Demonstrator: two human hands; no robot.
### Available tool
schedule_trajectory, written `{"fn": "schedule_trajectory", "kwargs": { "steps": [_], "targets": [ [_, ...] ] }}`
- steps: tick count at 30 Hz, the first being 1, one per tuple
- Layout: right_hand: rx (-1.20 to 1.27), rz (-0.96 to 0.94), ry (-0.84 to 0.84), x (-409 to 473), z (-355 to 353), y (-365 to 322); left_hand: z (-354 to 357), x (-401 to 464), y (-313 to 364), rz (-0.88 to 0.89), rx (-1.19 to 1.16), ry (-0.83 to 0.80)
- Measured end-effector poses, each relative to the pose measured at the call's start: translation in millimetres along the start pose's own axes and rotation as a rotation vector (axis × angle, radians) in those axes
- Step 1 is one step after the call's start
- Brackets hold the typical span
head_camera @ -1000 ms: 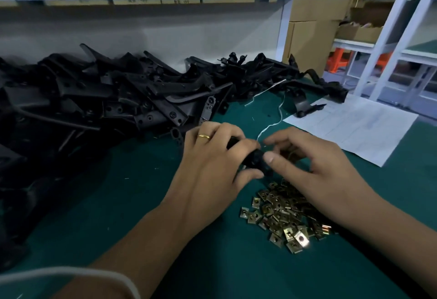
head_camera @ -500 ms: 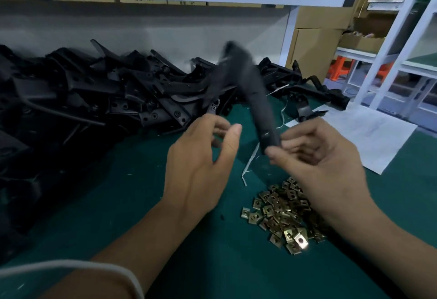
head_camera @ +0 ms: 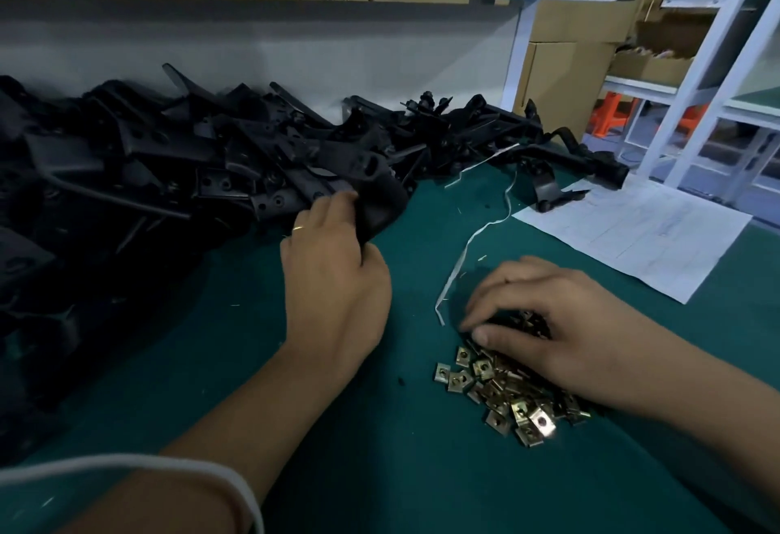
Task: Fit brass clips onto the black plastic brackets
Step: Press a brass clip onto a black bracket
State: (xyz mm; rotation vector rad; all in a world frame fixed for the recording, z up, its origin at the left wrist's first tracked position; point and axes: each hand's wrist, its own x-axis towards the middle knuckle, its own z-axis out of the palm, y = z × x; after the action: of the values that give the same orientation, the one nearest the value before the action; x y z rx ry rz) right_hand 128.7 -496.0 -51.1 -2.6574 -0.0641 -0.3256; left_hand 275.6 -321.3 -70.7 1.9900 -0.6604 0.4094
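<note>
- Half a second ago the right hand pinched a long black plastic bracket upright in the air; now that bracket is gone from it, and the hand has dropped onto the loose pile of small square brass clips, its fingers curled down into the far edge of the heap with the thumb lying along the near side
- Whether a clip is already pinched I cannot tell, since the fingertips are buried among the clips
- The left hand, open and empty half a second ago, has reached forward to the heap of black plastic brackets and now grips a dark curved bracket piece at the near right edge of the heap, fingers wrapped over it and thumb beneath
- My reading: one bracket looks finished and set aside, and a fresh cycle is starting, with a new bracket and a new clip being fetched at once; the two are well apart and must next be brought together
- The work lies on a dark green bench mat, with a thin white plastic strip curling between the hands and a white printed paper sheet to the right
- Behind stand a white shelf frame, brown cardboard boxes and orange plastic stools; the light is dim
</note>
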Motion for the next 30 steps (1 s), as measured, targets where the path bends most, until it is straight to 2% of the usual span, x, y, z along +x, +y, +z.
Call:
{"fn": "schedule_trajectory", "kwargs": {
  "steps": [5, 11, 13, 15, 20, 25, 30],
  "targets": [
    [0.087, 0.043, -0.124, -0.9, -7.8, 3.2, 2.6, 3.5, -4.2, -0.069, 0.166, -0.210],
    [0.121, 0.017, -0.126, -2.1, -4.0, 2.9, 13.1, -0.8, 2.0, 0.118, 0.294, -0.308],
    [0.197, 0.012, -0.078, -1.7, -1.2, 3.8, 13.7, -4.1, 2.1, 0.186, 0.276, -0.287],
    [0.331, 0.023, 0.006, -0.2, 1.9, 5.4, 10.9, -6.1, 4.1, 0.207, 0.156, -0.263],
    [0.515, 0.003, 0.158, 5.0, 7.0, 10.1, 7.5, -10.5, 6.4, 0.303, 0.073, -0.311],
    [0.697, 0.026, 0.194, 7.1, 6.1, 10.4, 7.0, -8.5, 6.8, 0.276, 0.049, -0.346],
    [0.730, 0.056, 0.194, 8.3, 9.5, 11.2, 5.7, -9.8, 9.7, 0.286, 0.101, -0.388]
  ]
}}
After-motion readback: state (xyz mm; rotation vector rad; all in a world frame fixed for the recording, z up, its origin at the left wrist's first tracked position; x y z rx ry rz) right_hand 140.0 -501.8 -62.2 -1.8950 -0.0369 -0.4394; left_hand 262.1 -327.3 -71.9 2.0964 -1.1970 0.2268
